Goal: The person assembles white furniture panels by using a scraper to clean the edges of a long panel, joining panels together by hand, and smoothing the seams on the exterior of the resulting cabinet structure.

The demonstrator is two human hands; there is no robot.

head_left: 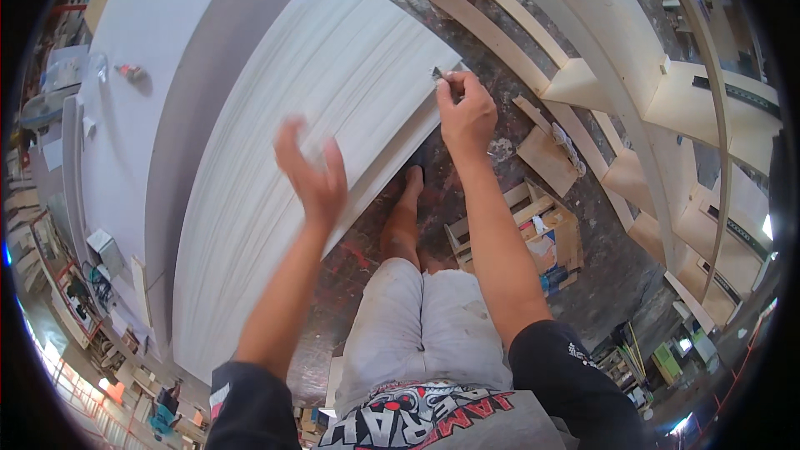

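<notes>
A white panel with grey wood-grain streaks lies in front of me, reaching from the lower left up to the far middle. Over its near part hovers my left hand, its thumb and fingers apart and slightly blurred, with nothing in them. At the panel's far right corner my right hand pinches a small dark, flat, pointed piece between thumb and fingertips. That piece is too small to name surely; whether it touches the panel I cannot tell.
Left of the panel stand larger pale boards with a small red-tipped tool on top. A wooden cabinet frame with dark drawer runners is on the right. On the stained floor sits a wooden crate beside my legs.
</notes>
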